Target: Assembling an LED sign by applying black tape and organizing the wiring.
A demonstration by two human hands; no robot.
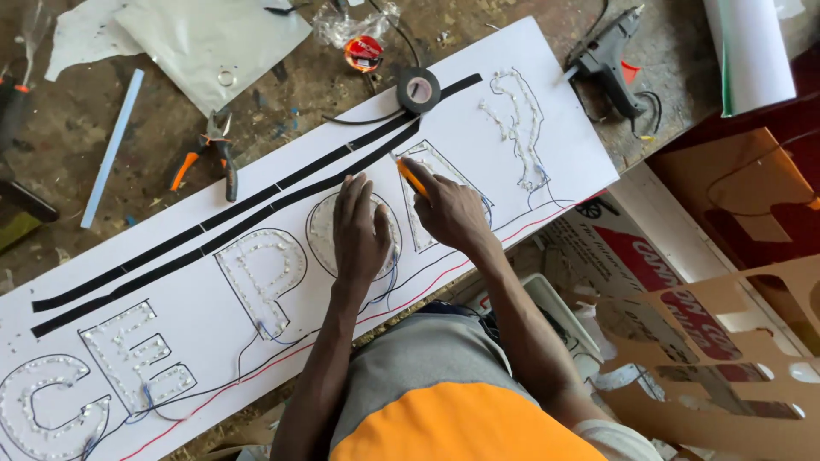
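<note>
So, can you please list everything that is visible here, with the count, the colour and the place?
sign board: one, white, long, across the bench
letter outlines: several, studded with small clear lights, on the board
black strips: two, along the board's upper edge
wires: red, black and blue, near the board's lower edge
tape roll: one, black, at the board's top edge
pliers: one, orange and black handles, on the bench
glue gun: one, dark, top right
glue stick: one, pale, left
cardboard: brown cut sheets, right
left hand: flat on the round letter
right hand: grip on an orange tool
</note>
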